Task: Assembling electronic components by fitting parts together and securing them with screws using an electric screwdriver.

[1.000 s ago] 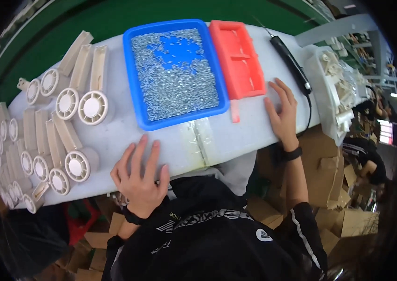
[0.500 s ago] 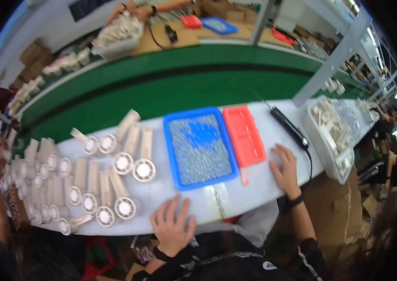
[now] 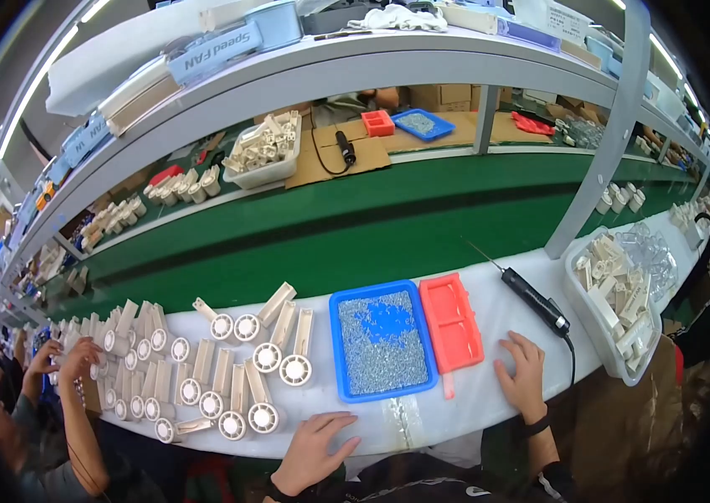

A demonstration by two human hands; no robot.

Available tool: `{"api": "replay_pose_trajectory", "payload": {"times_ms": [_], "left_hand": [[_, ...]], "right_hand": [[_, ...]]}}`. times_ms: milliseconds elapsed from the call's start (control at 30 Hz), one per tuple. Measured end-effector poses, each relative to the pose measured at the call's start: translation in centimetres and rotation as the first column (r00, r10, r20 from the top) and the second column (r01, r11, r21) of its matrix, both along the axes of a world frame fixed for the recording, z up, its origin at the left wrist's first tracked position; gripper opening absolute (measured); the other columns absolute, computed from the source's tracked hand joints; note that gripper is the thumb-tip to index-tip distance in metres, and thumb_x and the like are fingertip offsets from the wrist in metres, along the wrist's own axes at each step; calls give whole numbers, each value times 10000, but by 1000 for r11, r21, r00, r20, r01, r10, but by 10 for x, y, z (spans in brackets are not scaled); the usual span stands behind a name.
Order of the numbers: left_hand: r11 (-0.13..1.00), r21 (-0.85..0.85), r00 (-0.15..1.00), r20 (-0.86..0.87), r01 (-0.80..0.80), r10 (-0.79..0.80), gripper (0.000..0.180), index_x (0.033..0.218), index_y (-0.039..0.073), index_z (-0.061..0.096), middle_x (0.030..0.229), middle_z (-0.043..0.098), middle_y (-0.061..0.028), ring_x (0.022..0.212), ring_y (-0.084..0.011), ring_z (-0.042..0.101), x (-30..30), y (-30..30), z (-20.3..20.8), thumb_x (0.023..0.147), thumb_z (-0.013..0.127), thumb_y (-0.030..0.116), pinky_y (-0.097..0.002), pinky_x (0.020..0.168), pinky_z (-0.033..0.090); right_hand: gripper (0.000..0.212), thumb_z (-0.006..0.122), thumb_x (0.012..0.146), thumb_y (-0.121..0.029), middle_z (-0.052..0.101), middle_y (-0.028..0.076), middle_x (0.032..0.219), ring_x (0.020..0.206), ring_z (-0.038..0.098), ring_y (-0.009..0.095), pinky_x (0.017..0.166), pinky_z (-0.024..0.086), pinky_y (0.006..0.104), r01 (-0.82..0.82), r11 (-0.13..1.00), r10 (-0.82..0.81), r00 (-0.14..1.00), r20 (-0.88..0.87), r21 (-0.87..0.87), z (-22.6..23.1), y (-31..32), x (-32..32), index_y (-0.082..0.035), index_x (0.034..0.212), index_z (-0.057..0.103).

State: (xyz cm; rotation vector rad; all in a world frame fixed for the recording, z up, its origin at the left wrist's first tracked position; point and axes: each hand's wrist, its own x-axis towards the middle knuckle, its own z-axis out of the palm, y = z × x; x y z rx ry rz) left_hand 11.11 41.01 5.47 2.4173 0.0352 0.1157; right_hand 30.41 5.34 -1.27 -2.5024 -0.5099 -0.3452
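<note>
Left of the blue rectangular plastic tray (image 3: pixel 338 344) of silver metal screws (image 3: pixel 371 365), rows of cream plastic fan-ended pieces (image 3: pixel 263 417) look assembled; well right of it, loose cream plastic parts (image 3: pixel 610 289) in a translucent white bin (image 3: pixel 599 339) appear left undone. The left hand (image 3: pixel 317 453), below-left of the tray, and the right hand (image 3: pixel 524 377), to its right, rest loosely open, holding nothing.
</note>
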Motion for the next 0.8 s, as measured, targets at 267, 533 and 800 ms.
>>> {"api": "replay_pose_trajectory", "payload": {"times_ms": [267,533,800], "left_hand": [[947,74,923,210,314,-322,320,1211,86,713,1203,720,-85,1074,-275,678,94,-17,58,903,762,155,-376,936,502],[982,38,973,135,186,-189,274,1145,38,703,1105,713,-136,1059,-316,669,232,-15,-1,918,732,189,-425,954,503],[958,185,962,128,218,-243,343,1073,29,711,1004,658,-135,961,-319,646,219,7,-20,763,845,88,-404,878,519]], "right_hand": [[408,754,834,-101,693,180,1192,1058,673,354,936,521,410,-386,919,393,878,-273,80,134,20,62,-9,1219,656],[182,721,954,-119,707,43,960,906,676,100,804,547,258,-195,523,548,823,-151,830,36,75,185,-19,1103,691],[128,728,908,-171,576,22,603,542,530,96,516,404,290,-335,743,498,855,-143,579,-6,91,192,-52,939,695]]}}
